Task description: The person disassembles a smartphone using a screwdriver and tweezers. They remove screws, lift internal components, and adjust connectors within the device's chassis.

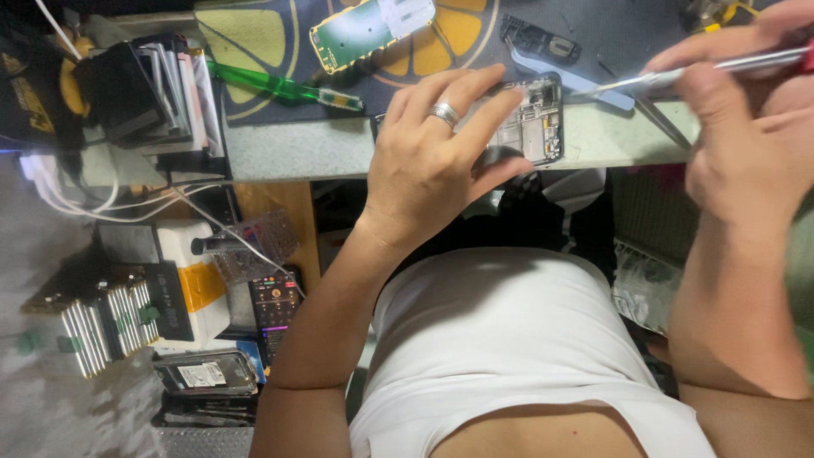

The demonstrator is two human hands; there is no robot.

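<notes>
light: even indoor light falling bright on the workbench (339, 148) | shadow: space under it lying dim | blur: right hand (746, 127) and left floor edge smearing | focus: left hand (432, 161) staying fairly sharp

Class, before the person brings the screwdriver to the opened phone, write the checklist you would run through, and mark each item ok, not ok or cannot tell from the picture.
1. Left hand steadies the opened phone: ok.
2. Right hand grips the screwdriver: ok.
3. Screwdriver tip seated in a screw: not ok, it is off to the phone's right.
4. Phone fully on the bench: not ok, it sits at the edge.
5. Bit matches the screw: cannot tell.
</notes>
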